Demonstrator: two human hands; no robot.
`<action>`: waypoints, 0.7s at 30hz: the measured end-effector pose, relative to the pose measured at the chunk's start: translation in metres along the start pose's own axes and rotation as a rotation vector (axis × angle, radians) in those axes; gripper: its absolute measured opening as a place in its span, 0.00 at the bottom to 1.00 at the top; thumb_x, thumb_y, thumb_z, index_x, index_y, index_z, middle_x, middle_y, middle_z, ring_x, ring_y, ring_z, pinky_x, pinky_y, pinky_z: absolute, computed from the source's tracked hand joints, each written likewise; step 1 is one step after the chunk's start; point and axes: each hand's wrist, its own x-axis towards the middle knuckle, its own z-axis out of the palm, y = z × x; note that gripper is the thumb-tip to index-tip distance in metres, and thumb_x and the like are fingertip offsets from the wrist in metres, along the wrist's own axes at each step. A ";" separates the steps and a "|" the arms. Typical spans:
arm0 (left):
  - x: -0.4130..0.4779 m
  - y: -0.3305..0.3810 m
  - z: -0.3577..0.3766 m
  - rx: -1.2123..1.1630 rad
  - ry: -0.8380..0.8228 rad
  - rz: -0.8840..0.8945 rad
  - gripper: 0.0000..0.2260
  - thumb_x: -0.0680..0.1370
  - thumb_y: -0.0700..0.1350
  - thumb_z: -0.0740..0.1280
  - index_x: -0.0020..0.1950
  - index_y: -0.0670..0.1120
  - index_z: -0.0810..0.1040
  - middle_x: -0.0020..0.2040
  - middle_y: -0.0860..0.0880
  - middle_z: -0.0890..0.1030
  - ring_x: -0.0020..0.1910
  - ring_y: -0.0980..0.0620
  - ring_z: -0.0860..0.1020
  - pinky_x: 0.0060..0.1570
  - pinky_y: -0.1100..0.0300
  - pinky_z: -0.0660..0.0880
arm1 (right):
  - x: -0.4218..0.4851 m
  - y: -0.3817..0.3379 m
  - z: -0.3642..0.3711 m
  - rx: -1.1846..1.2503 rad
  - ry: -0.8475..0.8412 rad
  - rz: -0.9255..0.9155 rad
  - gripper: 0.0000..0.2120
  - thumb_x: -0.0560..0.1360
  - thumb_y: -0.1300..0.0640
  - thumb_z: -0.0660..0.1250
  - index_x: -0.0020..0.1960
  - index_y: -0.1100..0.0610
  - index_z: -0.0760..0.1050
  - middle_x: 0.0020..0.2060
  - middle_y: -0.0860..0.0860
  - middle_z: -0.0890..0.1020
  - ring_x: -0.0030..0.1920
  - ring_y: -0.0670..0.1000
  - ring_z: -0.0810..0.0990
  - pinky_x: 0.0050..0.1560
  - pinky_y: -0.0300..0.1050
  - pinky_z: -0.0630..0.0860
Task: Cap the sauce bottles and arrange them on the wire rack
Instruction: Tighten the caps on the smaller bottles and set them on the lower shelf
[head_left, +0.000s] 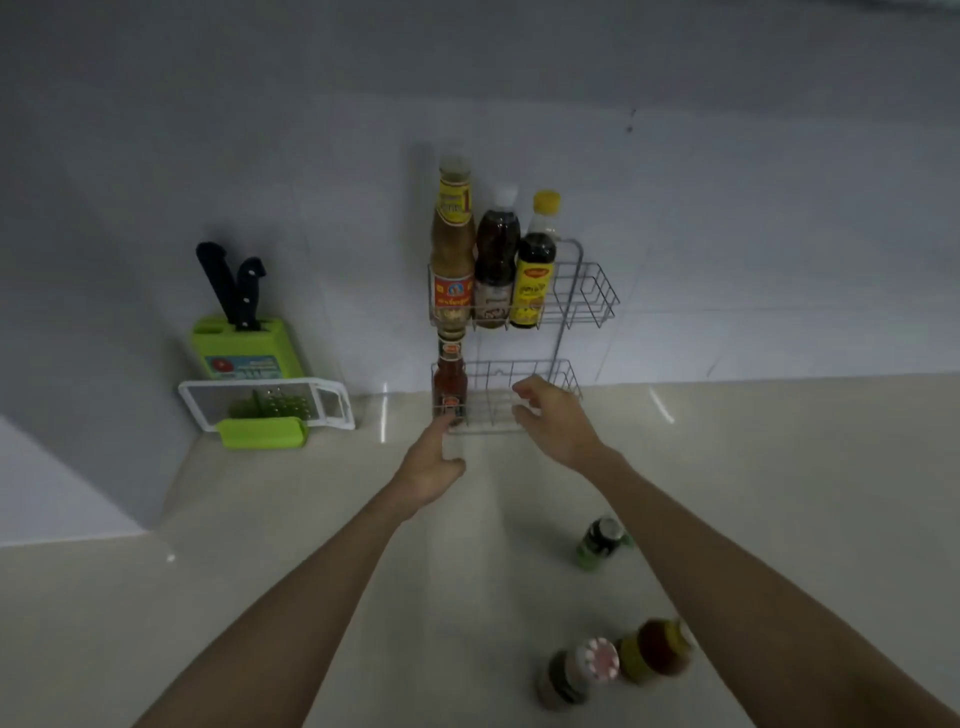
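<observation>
Up at twelve o'clock, the rack (582, 291) holds four bottles; three more stand on the tabletop (260, 545) at five o'clock. Both hands, left (431, 467) and right (553, 415), reach its lower tier, fingers seemingly apart, empty.

White wire rack (582, 296); yellow-capped dark bottle (535, 265) with yellow label; red sauce bottle (450, 387); lime-green knife block (244, 348) holding black handles (231, 286); beige counter (260, 545).

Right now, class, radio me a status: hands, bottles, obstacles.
Both hands empty, left hand and right hand at the lower shelf. Four bottles racked. Three bottles loose on the counter. Nothing in the way.
</observation>
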 end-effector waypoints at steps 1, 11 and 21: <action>-0.004 -0.001 0.003 -0.006 -0.008 0.025 0.32 0.75 0.34 0.63 0.77 0.49 0.57 0.76 0.49 0.63 0.72 0.49 0.64 0.60 0.66 0.62 | -0.007 0.000 -0.005 0.009 0.018 -0.017 0.13 0.78 0.59 0.63 0.62 0.60 0.74 0.60 0.55 0.80 0.59 0.55 0.78 0.60 0.43 0.71; -0.105 -0.043 0.097 0.131 -0.478 0.190 0.35 0.69 0.34 0.67 0.72 0.56 0.64 0.72 0.58 0.66 0.71 0.61 0.64 0.65 0.68 0.62 | -0.165 0.028 -0.031 -0.005 -0.053 -0.207 0.07 0.76 0.61 0.66 0.50 0.56 0.82 0.47 0.47 0.84 0.44 0.42 0.80 0.47 0.25 0.71; -0.153 -0.047 0.163 -0.282 -0.344 0.132 0.10 0.72 0.40 0.73 0.50 0.48 0.76 0.41 0.45 0.76 0.40 0.50 0.71 0.37 0.59 0.69 | -0.224 0.033 -0.023 -0.362 -0.157 -0.336 0.17 0.72 0.39 0.66 0.51 0.51 0.74 0.45 0.48 0.79 0.44 0.50 0.77 0.40 0.47 0.74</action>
